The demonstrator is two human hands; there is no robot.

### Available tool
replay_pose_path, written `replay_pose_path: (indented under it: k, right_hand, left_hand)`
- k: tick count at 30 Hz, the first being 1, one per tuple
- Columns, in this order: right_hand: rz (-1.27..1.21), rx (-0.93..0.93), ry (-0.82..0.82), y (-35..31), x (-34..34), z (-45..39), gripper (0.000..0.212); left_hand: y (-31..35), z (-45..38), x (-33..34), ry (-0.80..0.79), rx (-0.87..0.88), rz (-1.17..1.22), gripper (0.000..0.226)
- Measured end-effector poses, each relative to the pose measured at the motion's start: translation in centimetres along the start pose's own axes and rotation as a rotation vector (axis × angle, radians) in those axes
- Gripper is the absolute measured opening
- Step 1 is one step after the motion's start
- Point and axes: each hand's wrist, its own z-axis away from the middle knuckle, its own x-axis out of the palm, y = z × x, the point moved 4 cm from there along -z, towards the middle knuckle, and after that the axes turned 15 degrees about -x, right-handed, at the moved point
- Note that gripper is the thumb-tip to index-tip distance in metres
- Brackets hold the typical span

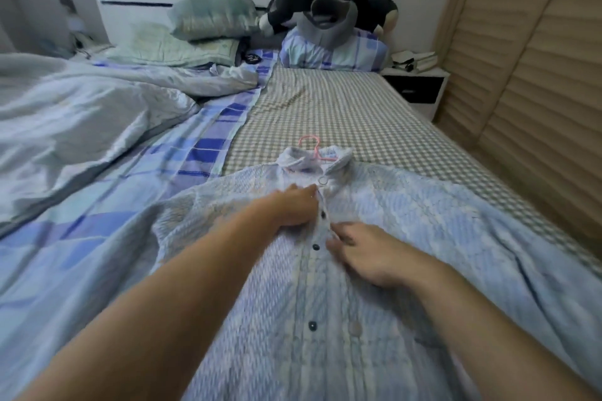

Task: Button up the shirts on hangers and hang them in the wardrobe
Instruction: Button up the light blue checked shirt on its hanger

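Note:
A pale blue textured shirt lies flat on the bed, front up, on a pink hanger whose hook sticks out past the collar. Dark buttons run down its placket. My left hand grips the placket edge just below the collar, beside the top dark button. My right hand pinches the placket's other edge a little lower, fingertips next to the second dark button. The view is blurred, so I cannot tell whether these buttons are fastened.
The bed has a grey checked sheet on the right and a blue plaid cover with a rumpled duvet on the left. Pillows and a black plush toy lie at the headboard. A slatted beige wardrobe door stands right, beside a nightstand.

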Motion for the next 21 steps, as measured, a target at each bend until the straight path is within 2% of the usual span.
replay_pose_path:
  k: [3, 4, 6, 8, 12, 14, 18, 21]
  right_hand:
    - [0.185, -0.017, 0.014, -3.5, 3.7, 7.0, 0.094]
    - [0.218, -0.016, 0.040, -4.1, 5.1, 8.5, 0.101]
    - [0.151, 0.011, 0.165, -4.5, 6.9, 10.3, 0.092]
    - [0.031, 0.056, 0.293, -4.7, 7.4, 11.2, 0.077]
    - [-0.099, 0.170, 0.338, -5.1, 6.4, 11.1, 0.077]
    - [-0.121, 0.212, 0.340, -5.4, 5.5, 10.5, 0.072]
    - [0.101, 0.280, 0.281, -5.5, 5.4, 9.3, 0.077]
    - [0.148, 0.326, 0.320, -5.1, 5.2, 8.3, 0.068]
  left_hand:
    - [-1.0, 10.5, 4.7, 0.067, 0.022, 0.097, 0.068]
    - [-1.9, 14.4, 7.2, 0.109, 0.030, 0.079, 0.069]
    - [-3.4, 19.5, 11.6, 0.269, 0.053, 0.019, 0.069]
    - [-4.2, 21.1, 13.4, 0.331, 0.025, 0.002, 0.071]
    - [-4.0, 20.7, 12.7, 0.241, 0.023, 0.074, 0.066]
    - [-4.1, 19.9, 11.2, 0.178, -0.007, 0.176, 0.056]
    - [-4.0, 18.9, 8.3, 0.142, -0.105, 0.368, 0.031]
    - [-4.2, 18.8, 8.6, 0.145, -0.126, 0.532, 0.020]
